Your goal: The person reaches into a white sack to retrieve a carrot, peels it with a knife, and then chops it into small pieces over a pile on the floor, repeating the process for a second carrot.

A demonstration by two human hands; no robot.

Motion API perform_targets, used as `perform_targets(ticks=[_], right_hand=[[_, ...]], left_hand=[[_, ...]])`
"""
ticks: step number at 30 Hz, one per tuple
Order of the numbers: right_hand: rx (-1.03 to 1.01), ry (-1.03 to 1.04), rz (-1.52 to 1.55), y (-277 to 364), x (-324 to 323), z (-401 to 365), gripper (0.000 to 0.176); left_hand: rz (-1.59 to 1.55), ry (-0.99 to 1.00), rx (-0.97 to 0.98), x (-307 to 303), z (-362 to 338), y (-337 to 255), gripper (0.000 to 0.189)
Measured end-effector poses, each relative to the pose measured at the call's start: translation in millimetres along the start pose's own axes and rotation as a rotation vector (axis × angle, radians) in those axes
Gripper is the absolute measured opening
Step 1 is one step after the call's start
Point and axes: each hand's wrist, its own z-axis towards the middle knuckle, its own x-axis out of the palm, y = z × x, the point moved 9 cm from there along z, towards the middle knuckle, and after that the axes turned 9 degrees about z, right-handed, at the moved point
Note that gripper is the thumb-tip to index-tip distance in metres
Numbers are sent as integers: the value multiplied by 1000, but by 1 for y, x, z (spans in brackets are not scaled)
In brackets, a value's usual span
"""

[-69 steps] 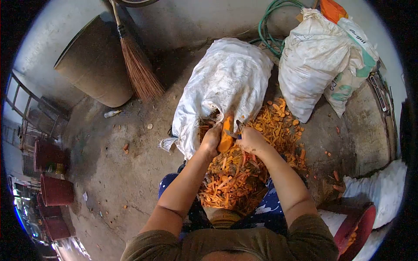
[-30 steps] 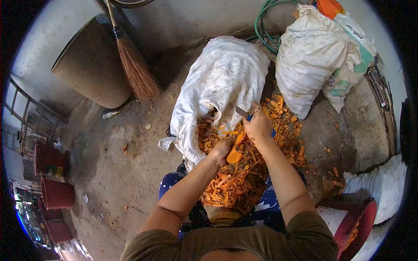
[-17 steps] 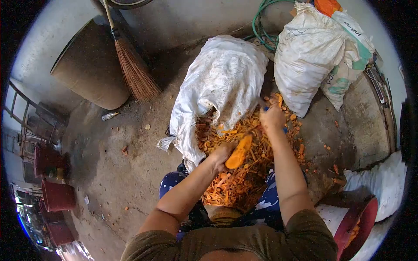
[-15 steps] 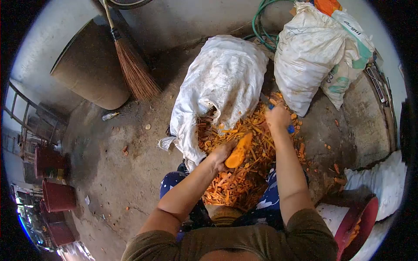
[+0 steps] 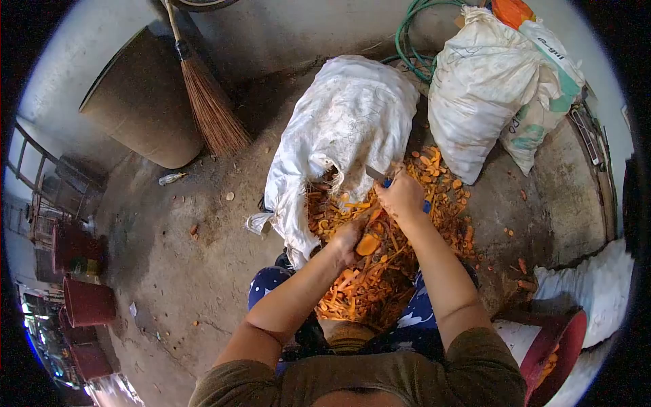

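My left hand (image 5: pixel 347 237) grips an orange carrot (image 5: pixel 368 243) over a heap of carrot peelings (image 5: pixel 366 278) on the floor in front of me. Just above it, my right hand (image 5: pixel 401 195) is closed around a knife (image 5: pixel 377 175) with a blue handle; the blade sticks out up and to the left, near the carrot's upper end. Both hands are close together, right below the open mouth of a white sack (image 5: pixel 346 129) that lies on the ground.
A second full white sack (image 5: pixel 488 81) leans at the back right beside a green hose (image 5: pixel 413 41). A broom (image 5: pixel 207 102) and a brown barrel (image 5: pixel 146 102) stand at the back left. Red buckets (image 5: pixel 85 302) sit far left, a red bowl (image 5: pixel 556 353) at my right.
My right hand had swung out to the right with the knife, away from the carrot; now it has come back left and sits against the carrot held in my left hand.
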Motion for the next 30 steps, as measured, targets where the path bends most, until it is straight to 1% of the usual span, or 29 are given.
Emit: perform_targets(ticks=[1, 2, 3, 4, 6, 7, 9, 10, 11, 12, 13, 15, 16, 17, 18, 19, 21, 22, 23, 24, 25, 27, 28, 30], right_hand=[[-6, -28, 5, -4, -2, 2, 51], [-4, -28, 6, -9, -4, 4, 51], [72, -90, 9, -20, -15, 7, 53], [148, -154, 13, -31, -29, 11, 55], [407, -150, -109, -68, -53, 18, 61], [411, -150, -108, -71, -62, 18, 61], [550, -97, 14, -87, -72, 15, 66], [399, -326, -107, -79, -76, 19, 61], [394, -327, -109, -88, -64, 20, 61], [272, -290, 50, -66, -56, 17, 57], [149, -250, 208, -43, -48, 12, 54], [59, -137, 220, -12, -37, -1, 51], [11, -118, 135, -4, -29, -4, 55], [14, -119, 138, -3, -25, -4, 55], [44, -65, 37, -3, -15, -3, 56], [73, -12, -63, -7, -7, -1, 57], [68, -22, -86, -12, -10, 4, 59], [163, -35, -53, -22, -21, 7, 62], [260, -48, -20, -36, -31, 10, 64], [284, -142, -79, -59, -32, 20, 69], [329, -139, -39, -58, -50, 16, 70], [421, -198, -77, -70, -66, 15, 70], [417, -199, -77, -74, -68, 18, 70], [440, -229, -105, -82, -72, 20, 66]], left_hand=[[3, -1, -1, -2, 2, 1, 34], [56, 45, 6, -2, 5, 2, 34], [110, 91, 14, 0, 6, 3, 35], [113, 91, 14, 0, 3, 5, 35], [-41, 170, -2, 7, -5, 11, 35], [-39, 170, -5, 5, -5, 11, 35], [-57, 217, 29, 4, -5, 3, 35], [-59, 218, 33, 4, -4, 0, 35], [-44, 122, 28, -5, -1, -2, 35], [-30, 26, 21, -13, 1, -2, 35], [-32, 27, 22, -15, 7, 1, 35], [-40, 38, 27, -11, 13, 2, 35], [-38, 37, 27, -7, 11, 1, 35], [23, -24, 34, -7, 7, 1, 34], [85, -85, 41, -7, 2, -2, 33], [89, -86, 39, -10, 6, 0, 33], [111, -64, -28, -19, 19, 12, 31], [112, -63, -27, -20, 19, 15, 31], [76, 46, 7, -12, 18, 16, 31], [42, 153, 40, -4, 15, 15, 31], [45, 152, 38, -4, 13, 15, 31], [65, 106, 52, -7, 9, 9, 36], [64, 106, 55, -12, 11, 8, 36], [-78, 117, 22, -19, 13, 7, 32]])
